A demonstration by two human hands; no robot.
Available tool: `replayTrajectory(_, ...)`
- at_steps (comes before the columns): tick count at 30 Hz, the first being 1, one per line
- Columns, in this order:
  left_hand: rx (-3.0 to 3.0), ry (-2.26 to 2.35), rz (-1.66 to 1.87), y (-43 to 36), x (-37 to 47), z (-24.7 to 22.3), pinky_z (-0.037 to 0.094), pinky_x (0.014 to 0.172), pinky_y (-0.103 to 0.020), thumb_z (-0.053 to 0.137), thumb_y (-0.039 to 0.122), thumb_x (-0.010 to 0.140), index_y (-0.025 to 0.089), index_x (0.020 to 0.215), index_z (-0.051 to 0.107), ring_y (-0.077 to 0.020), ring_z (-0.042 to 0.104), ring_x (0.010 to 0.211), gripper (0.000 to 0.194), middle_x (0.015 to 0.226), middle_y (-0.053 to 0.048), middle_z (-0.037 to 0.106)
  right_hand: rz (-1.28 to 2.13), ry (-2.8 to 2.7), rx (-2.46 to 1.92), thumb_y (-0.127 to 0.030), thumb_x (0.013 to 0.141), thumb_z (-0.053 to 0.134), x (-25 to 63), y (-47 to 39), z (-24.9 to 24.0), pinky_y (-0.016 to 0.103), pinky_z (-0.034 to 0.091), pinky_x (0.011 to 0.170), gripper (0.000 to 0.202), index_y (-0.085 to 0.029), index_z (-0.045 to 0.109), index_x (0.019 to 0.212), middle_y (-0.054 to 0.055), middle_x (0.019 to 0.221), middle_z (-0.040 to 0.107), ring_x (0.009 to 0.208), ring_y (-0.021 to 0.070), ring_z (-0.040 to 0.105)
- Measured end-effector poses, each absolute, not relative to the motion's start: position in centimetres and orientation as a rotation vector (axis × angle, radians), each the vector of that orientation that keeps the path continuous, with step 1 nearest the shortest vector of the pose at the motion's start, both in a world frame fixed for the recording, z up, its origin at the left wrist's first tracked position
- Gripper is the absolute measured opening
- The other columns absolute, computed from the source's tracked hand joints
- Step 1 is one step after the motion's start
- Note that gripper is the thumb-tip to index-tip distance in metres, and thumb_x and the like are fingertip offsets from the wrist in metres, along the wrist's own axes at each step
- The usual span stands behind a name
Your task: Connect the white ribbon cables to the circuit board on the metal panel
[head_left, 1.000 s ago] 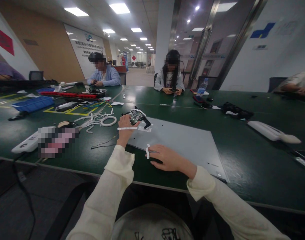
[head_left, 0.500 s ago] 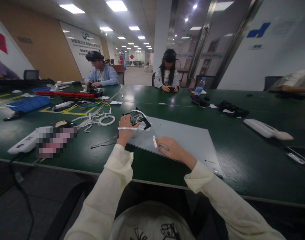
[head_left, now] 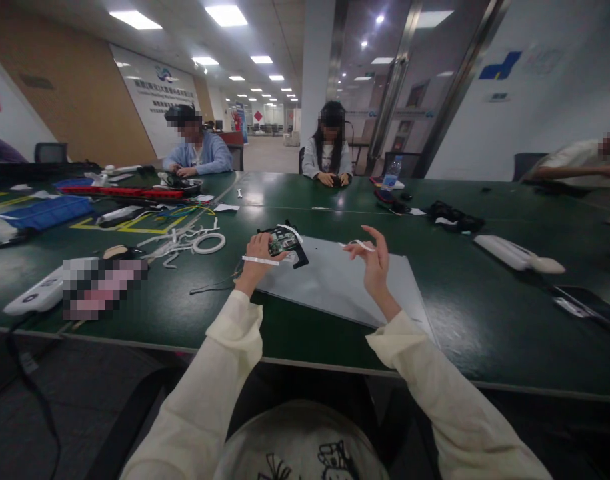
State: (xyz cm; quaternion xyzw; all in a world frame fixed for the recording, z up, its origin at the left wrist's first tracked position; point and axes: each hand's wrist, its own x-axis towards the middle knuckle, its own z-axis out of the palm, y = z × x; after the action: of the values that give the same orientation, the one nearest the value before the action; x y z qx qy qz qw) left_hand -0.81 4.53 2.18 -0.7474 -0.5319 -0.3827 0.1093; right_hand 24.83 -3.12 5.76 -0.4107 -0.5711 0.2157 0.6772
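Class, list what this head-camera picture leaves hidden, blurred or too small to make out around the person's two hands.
1. Left hand, head view: its palm and grip on the circuit part face away; the part's detail is too small.
2. White strip pinched by the right hand: too thin to identify.
3. Thing beside the white device: pixel-blurred.
4. Grey sheet: the right sleeve hides its near corner.

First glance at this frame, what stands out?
The right hand, raised above the grey sheet at centre, pinching a white strip. Beside it, the left hand rests on a small circuit board at the sheet's far-left corner. A tape roll lies further left.
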Motion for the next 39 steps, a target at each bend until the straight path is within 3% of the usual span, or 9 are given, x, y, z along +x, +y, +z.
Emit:
replayTrajectory(9,-2.652,-1.233,-1.001,2.5,7.1,2.2,0.04,0.08,-0.038,0.063,0.053,0.067,0.018,0.089,0.045,-0.0239,0.05,0.09,0.045,0.091,-0.007,0.052,0.32,-1.106,-0.895,-0.04,0.087,0.032,27.7,-1.7,6.4,0.035,0.047,0.074,0.036,-0.016,0.053,0.105,-0.003,0.052,0.05,0.07,0.0175,0.063)
replayTrajectory(16,-2.85,-1.152,-0.927,1.9,11.5,1.3,0.041,0.085,-0.038,0.063,0.044,0.072,0.018,0.096,0.044,-0.023,0.05,0.096,0.041,0.099,-0.008,0.052,0.32,-1.1,-0.785,-0.038,0.086,0.04,28.1,-1.0,5.9,0.031,0.046,0.067,0.03,-0.017,0.058,0.095,-0.003,0.051,0.052,0.063,0.0163,0.062)
replayTrajectory(26,-2.864,-1.192,-0.858,1.5,11.5,0.0,0.039,0.092,-0.038,0.058,0.037,0.077,0.018,0.103,0.043,-0.0224,0.05,0.103,0.036,0.106,-0.008,0.051,0.297,-1.155,-0.838,-0.036,0.085,0.042,27.9,-1.4,6.1,0.03,0.046,0.066,0.027,-0.017,0.059,0.095,-0.003,0.053,0.052,0.066,0.016,0.062)
replayTrajectory(39,-2.949,-1.14,-0.974,1.0,10.5,0.0,0.042,0.089,-0.038,0.061,0.033,0.074,0.018,0.1,0.045,-0.0217,0.052,0.1,0.035,0.103,-0.007,0.053,0.292,-1.202,-0.856,-0.029,0.084,0.041,27.6,-1.6,6.0,0.029,0.046,0.068,0.022,-0.018,0.057,0.096,-0.004,0.055,0.051,0.068,0.0157,0.062)
